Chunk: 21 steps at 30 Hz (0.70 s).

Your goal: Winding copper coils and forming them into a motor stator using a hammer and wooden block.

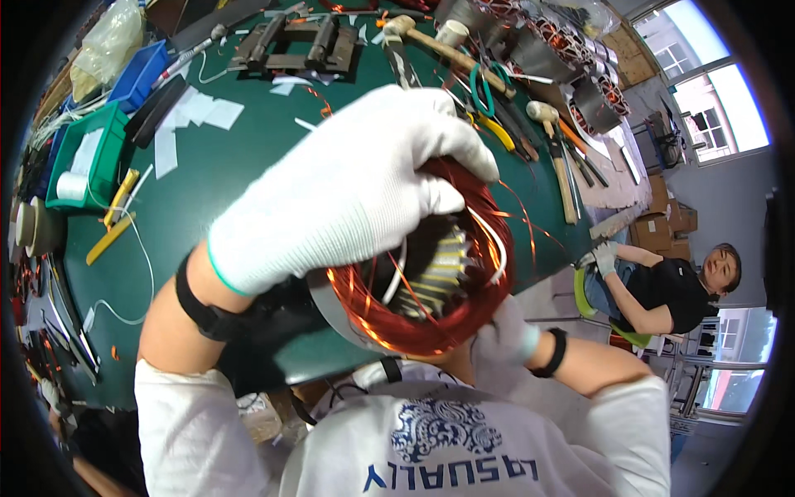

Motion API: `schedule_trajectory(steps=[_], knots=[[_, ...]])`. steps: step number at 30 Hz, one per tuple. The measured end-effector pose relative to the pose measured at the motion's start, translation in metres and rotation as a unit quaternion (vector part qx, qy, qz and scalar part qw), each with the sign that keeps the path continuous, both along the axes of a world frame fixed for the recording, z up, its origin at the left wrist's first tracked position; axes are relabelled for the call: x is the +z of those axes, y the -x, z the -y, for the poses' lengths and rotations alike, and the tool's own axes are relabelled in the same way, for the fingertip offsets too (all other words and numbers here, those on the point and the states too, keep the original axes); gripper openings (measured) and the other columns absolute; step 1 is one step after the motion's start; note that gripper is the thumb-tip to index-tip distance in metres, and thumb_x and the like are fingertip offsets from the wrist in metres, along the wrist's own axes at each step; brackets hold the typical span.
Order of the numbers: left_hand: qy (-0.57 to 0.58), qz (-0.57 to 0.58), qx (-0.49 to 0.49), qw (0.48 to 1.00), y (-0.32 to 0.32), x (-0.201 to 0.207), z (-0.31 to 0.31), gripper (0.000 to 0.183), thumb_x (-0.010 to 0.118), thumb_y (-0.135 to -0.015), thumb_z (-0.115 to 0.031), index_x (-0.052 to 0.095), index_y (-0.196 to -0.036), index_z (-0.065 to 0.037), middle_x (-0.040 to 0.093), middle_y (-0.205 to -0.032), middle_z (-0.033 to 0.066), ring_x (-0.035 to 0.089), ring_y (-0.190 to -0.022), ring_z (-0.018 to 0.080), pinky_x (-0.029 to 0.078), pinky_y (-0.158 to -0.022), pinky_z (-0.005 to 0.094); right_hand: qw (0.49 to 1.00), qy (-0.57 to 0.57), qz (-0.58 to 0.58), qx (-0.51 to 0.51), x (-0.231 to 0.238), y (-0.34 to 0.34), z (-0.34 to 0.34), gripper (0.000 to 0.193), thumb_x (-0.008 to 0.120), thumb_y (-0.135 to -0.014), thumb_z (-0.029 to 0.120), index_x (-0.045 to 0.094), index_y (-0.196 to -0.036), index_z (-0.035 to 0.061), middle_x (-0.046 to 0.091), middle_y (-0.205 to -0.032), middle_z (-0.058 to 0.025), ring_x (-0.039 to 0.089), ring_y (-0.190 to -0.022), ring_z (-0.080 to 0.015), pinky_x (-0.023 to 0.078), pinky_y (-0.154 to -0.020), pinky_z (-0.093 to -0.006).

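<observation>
A motor stator with thick rings of copper winding point(480, 306) is tilted toward me above the near part of the bench. Inside its bore, the slotted core point(435, 273) shows yellowish strips, and white sleeved leads run along the coils. My left hand point(356, 170), in a white knitted glove, is closed on the far side of the winding, fingers and thumb curled over the copper bundle. Low on the right side of the stator is my gloved right hand point(507, 335); its fingers are hidden behind the coil. Loose copper wires point(530, 219) stick out to the right.
The green bench point(240, 199) carries mallets point(447, 54), yellow-handled pliers point(497, 132), green-handled scissors point(479, 91), a metal fixture point(290, 45) and white paper pieces point(195, 116). A green bin point(87, 161) stands left. Wound stators point(596, 103) line the far right. A seated person point(662, 286) is at right.
</observation>
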State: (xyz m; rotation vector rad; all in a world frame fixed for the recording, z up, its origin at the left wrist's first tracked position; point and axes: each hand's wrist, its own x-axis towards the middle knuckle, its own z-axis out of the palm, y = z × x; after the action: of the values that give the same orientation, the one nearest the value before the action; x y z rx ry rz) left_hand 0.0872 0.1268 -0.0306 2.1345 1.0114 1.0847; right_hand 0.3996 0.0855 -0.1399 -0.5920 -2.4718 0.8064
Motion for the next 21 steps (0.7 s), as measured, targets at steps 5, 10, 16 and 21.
schedule_trajectory(steps=[5,10,16,21], knots=[[0.009,-0.009,0.064,0.998,0.018,-0.003,0.007,0.033,0.078,-0.08,-0.002,0.075,-0.113,-0.002,0.069,-0.106,0.011,0.067,-0.102,0.0251,0.051,-0.095,0.0348,0.995,-0.055,0.079,-0.015,0.037,0.009,0.0,0.016,0.061,-0.092,0.006,0.064,-0.106,0.0011,0.069,-0.086,-0.0145,0.068,-0.068,-0.034,0.054,-0.061,-0.0418],[-0.415,-0.118,0.37,0.823,-0.02,0.015,0.088,0.036,0.081,-0.072,-0.002,0.077,-0.107,-0.011,0.071,-0.118,0.0089,0.067,-0.109,0.0319,0.051,-0.099,0.0386,0.983,-0.162,0.079,-0.028,0.058,-0.007,-0.007,0.028,0.062,-0.098,0.012,0.066,-0.123,0.001,0.072,-0.098,-0.016,0.071,-0.078,-0.0328,0.058,-0.067,-0.0413],[-0.355,-0.332,0.301,0.821,-0.09,-0.032,0.108,0.025,0.083,-0.064,-0.017,0.073,-0.087,-0.018,0.066,-0.133,0.0044,0.051,-0.131,0.0349,0.04,-0.109,0.053,0.981,-0.166,0.094,-0.035,0.072,-0.016,0.005,0.027,0.056,-0.1,0.01,0.065,-0.124,-0.0006,0.07,-0.104,-0.0175,0.069,-0.085,-0.0336,0.057,-0.074,-0.0416],[-0.311,-0.306,0.265,0.86,-0.042,-0.024,0.142,0.03,0.087,-0.057,-0.017,0.074,-0.084,-0.02,0.065,-0.135,0.0067,0.054,-0.128,0.0388,0.044,-0.104,0.0531,0.977,0.102,0.072,-0.172,0.097,-0.043,0.053,0.042,0.051,-0.101,0.001,0.062,-0.141,0.0065,0.065,-0.085,-0.0157,0.062,-0.068,-0.0267,0.052,-0.067,-0.0361]])
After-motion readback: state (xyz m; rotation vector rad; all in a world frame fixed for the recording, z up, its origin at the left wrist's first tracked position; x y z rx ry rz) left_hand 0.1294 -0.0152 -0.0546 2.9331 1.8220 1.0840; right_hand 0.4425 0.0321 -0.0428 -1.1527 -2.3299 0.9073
